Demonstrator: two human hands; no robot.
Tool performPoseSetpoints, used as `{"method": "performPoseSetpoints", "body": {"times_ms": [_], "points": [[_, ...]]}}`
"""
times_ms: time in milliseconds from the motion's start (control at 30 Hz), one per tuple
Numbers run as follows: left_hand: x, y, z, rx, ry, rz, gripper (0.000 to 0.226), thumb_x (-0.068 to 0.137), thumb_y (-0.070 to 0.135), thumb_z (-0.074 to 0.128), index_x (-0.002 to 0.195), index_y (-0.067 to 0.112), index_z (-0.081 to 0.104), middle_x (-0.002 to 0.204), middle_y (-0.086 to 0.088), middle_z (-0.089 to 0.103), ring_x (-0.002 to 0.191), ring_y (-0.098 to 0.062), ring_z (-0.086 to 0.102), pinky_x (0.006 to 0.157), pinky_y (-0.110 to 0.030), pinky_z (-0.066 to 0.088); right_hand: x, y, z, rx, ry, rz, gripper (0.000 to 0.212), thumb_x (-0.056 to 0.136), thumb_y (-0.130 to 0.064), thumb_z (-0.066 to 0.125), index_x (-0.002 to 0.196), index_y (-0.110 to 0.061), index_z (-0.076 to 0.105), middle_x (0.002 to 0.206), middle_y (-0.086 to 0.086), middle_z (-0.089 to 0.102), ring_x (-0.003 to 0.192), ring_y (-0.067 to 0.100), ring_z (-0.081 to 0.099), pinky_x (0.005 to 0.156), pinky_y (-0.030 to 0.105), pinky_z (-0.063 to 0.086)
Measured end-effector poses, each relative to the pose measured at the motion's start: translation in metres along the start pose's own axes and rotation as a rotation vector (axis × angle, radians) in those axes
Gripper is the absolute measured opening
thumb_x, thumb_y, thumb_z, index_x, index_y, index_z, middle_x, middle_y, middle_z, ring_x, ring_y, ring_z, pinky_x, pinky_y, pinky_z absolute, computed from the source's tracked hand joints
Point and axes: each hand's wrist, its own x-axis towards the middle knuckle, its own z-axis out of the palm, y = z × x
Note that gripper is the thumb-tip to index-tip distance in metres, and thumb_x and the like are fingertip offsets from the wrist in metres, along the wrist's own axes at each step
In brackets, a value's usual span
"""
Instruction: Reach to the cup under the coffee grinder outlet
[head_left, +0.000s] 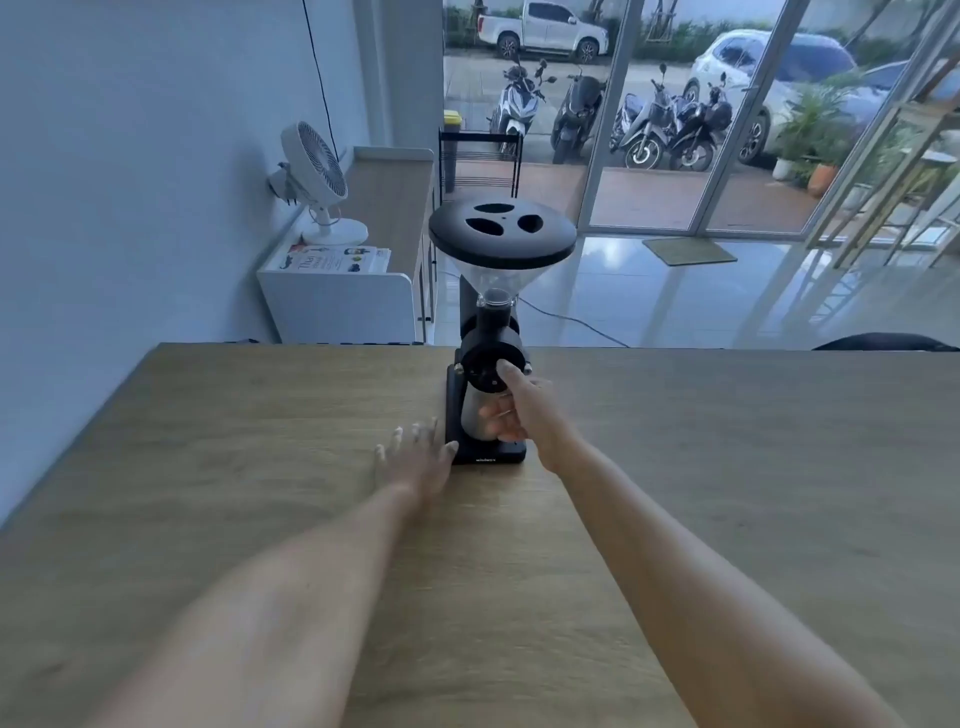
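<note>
Wood-grain worktop (208, 441) carries a black coffee grinder with a clear funnel hopper (491, 338) at its far middle. Right hand (519, 415) curls round the grinder's silver grounds cup (475, 415), forefinger on the round black dial (483, 366); the cup is judged not yet pulled out. Left hand (415, 457) lies flat, fingers spread, its grip holding nothing, just beside the base.

There is a single view, worn on the person's head, looking forward and down along both forearms. It faces across the wooden table (208, 441) toward the glass doors (675, 130) and the street beyond. The coffee grinder (493, 312) stands near, at arm's reach, centre frame.
</note>
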Motion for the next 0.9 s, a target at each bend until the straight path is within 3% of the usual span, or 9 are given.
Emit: {"method": "performPoseSetpoints", "body": {"times_ms": [167, 400, 900], "points": [[0.003, 0.001, 0.013, 0.111, 0.007, -0.023, 0.069, 0.097, 0.061, 0.017, 0.155, 0.026, 0.006, 0.164, -0.002, 0.005, 0.150, -0.023, -0.003, 0.120, -0.054, 0.000, 0.007, 0.005, 0.000, 0.161, -0.141, 0.082, 0.053, 0.093, -0.052, 0.051, 0.094, -0.003, 0.071, 0.076, 0.011, 0.073, 0.059, 0.022, 0.065, 0.059, 0.033, 0.051], [0.004, -0.005, 0.033, 0.153, 0.053, -0.016, 0.071, 0.092, 0.064, -0.004, 0.154, 0.029, -0.002, 0.164, 0.001, -0.010, 0.148, -0.021, -0.016, 0.119, -0.054, -0.009, 0.020, 0.013, 0.000, 0.354, -0.253, 0.136, 0.044, 0.092, -0.048, 0.055, 0.094, -0.007, 0.070, 0.073, 0.005, 0.069, 0.058, 0.017, 0.061, 0.057, 0.030, 0.049], [0.008, -0.005, 0.040, 0.198, 0.131, -0.018, 0.070, 0.091, 0.065, -0.007, 0.153, 0.034, -0.002, 0.164, 0.001, -0.006, 0.149, -0.021, -0.014, 0.120, -0.053, -0.005, 0.031, 0.025, -0.001, 0.581, -0.338, 0.173, 0.040, 0.085, -0.046, 0.068, 0.097, -0.008, 0.069, 0.067, -0.001, 0.055, 0.057, 0.012, 0.054, 0.058, 0.026, 0.046]]}}
